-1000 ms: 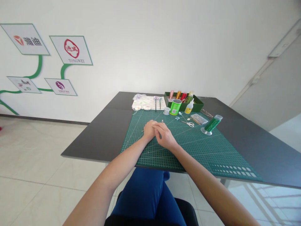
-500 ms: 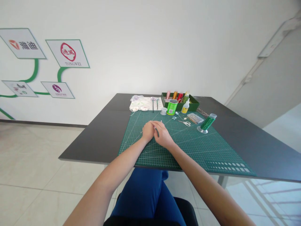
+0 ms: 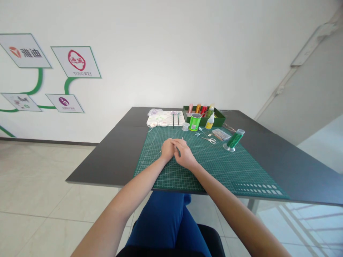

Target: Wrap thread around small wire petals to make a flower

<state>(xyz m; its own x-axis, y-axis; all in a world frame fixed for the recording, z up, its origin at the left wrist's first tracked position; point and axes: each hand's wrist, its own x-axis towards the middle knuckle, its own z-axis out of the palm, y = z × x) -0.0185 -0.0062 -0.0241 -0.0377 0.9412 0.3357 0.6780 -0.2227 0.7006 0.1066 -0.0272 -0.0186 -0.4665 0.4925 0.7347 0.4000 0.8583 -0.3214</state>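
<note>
My left hand [image 3: 167, 150] and my right hand [image 3: 184, 154] meet over the green cutting mat [image 3: 209, 167]. Both are closed, with their fingertips pressed together around something small. What they hold is mostly hidden; only a tiny pale tip shows beyond the fingers, and a thin bit sticks out left of my left wrist. Beyond my right hand lie white-handled scissors [image 3: 210, 140] and a few small pale pieces [image 3: 197, 134]. A spool of green thread or wire [image 3: 235, 140] stands tilted on a clear base to the right.
Behind the hands are a bright green can [image 3: 194, 122], a small clear tub [image 3: 185, 126], a glue bottle [image 3: 210, 121] and a clear case [image 3: 221, 134]. A dark green box [image 3: 221, 119] holds several coloured spools. A white cloth [image 3: 167, 117] carries two dark-stemmed pieces.
The view has shifted slightly. My hands stay together in nearly the same place, with only a small change in the right fingers.
</note>
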